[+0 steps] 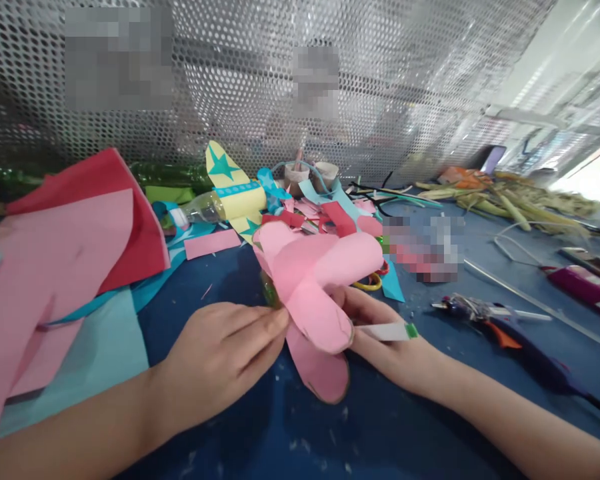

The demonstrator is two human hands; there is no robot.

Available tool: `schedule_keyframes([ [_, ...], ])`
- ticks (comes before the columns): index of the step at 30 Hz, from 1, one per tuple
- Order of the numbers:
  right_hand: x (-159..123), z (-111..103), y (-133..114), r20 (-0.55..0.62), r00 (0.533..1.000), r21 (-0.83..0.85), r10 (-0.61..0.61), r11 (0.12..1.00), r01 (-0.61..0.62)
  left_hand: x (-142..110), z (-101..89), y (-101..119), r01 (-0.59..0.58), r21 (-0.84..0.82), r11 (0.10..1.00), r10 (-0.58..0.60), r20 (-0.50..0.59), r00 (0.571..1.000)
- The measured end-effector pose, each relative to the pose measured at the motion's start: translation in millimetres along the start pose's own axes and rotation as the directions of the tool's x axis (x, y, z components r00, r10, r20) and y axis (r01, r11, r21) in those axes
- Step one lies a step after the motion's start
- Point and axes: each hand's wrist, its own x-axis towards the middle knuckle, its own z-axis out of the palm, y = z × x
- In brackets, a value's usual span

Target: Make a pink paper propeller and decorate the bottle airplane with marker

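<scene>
A pink paper flower shape (pixel 305 280) with rounded petals is held above the blue table in the middle. My left hand (pixel 225 353) pinches its lower left edge between thumb and fingers. Against its right side, my right hand (pixel 385 333) is closed on the paper, with some fingertips hidden behind the petals. A flat white strip with a green end (pixel 387 331) lies across the right fingers; what it is cannot be made out. A bit of greenish clear plastic (pixel 269 290) shows behind the flower's left side.
Pink and red paper sheets (pixel 75 253) lie left. Behind stands a bottle airplane with yellow paper wings (pixel 240 193), beside paper scraps (pixel 330 210). Yellow-handled scissors (pixel 371 283) sit partly hidden. To the right are a glue gun (pixel 520 353), a purple package (pixel 587 290) and dried husks (pixel 520 197).
</scene>
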Motion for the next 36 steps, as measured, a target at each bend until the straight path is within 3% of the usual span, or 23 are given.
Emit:
schedule_keyframes([
  [4,-1.0,-1.1,-1.7,-0.028,0.999,0.020,0.024,1.000,-0.023,-5.0,1.9,-0.3,-0.081,0.051,0.995,0.079,0.027,0.996],
  [9,-3.0,-1.7,-2.5,-0.061,0.998,-0.133,-0.012,0.991,0.003,-5.7,5.8,0.7,-0.084,-0.012,0.996,0.085,0.104,0.991],
  [23,-7.9,-0.6,2.7,-0.137,0.988,-0.399,-0.077,0.917,0.016,-4.3,11.1,-2.3,-0.189,0.057,0.980,0.187,0.047,0.981],
  [27,-7.3,2.2,6.6,-0.122,0.991,-0.384,-0.047,0.924,-0.003,-4.6,12.6,-3.4,-0.212,0.052,0.976,0.211,0.009,0.977],
  [32,-5.0,3.5,4.3,-0.086,0.995,-0.295,-0.052,0.955,0.024,-4.4,12.0,-4.1,-0.195,0.046,0.980,0.192,0.052,0.980],
  [36,-4.0,3.0,4.0,-0.064,0.997,-0.332,-0.043,0.943,0.020,-5.2,10.8,-4.2,-0.199,0.016,0.980,0.198,0.053,0.979],
])
